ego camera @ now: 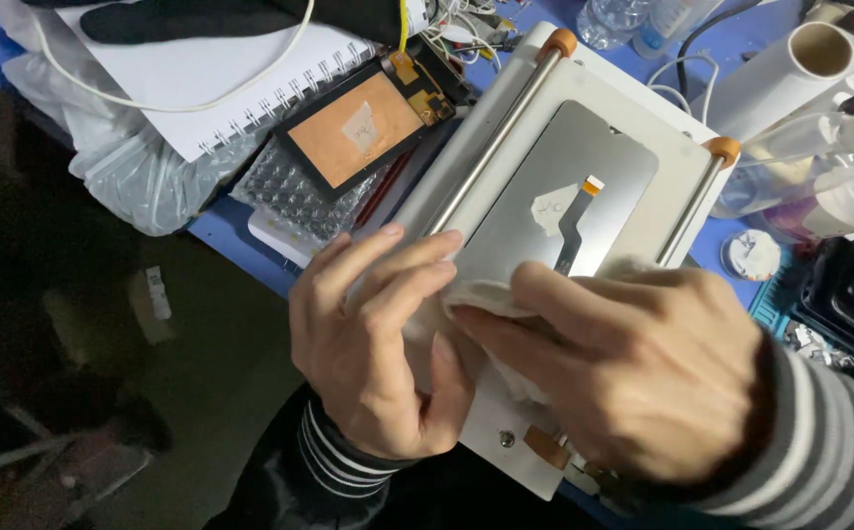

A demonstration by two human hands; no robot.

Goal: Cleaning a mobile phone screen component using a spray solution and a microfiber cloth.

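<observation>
Grey screen panel (554, 186), orange-tipped flex cable, white cloth (481, 294) under both hands

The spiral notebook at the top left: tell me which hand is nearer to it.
Left. The left hand lies below the spiral notebook, on the near-left edge of the white machine. The right hand is farther right, pressing a white cloth.
</observation>
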